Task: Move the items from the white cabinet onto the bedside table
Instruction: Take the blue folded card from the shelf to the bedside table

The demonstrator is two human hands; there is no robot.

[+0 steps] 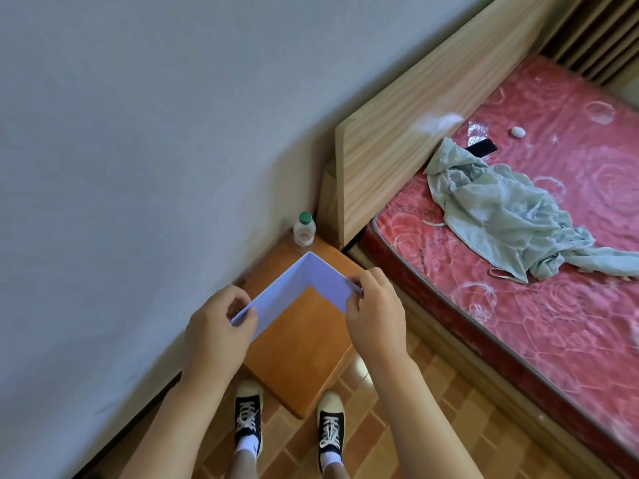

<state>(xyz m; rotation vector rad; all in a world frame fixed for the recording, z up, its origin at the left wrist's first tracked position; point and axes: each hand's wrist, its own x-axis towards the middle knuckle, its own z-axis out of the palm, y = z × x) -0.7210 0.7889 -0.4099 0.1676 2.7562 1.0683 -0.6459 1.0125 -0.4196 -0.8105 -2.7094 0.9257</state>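
Note:
I hold a pale lilac, L-shaped folded piece of card or thin box wall point(304, 281) above the orange wooden bedside table point(297, 344). My left hand point(216, 333) pinches its left end. My right hand point(375, 305) pinches its right end. The fold's corner points away from me, toward the wall. A small clear bottle with a green cap point(304, 231) stands upright at the table's far corner, just beyond the card. The white cabinet is not in view.
A grey wall point(138, 167) runs along the left of the table. To the right is a bed with a wooden headboard point(415, 126), a pink mattress point(518, 305), a crumpled green cloth point(501, 212), a black phone point(480, 148) and a small white object point(518, 132). My feet stand on brown tiled floor.

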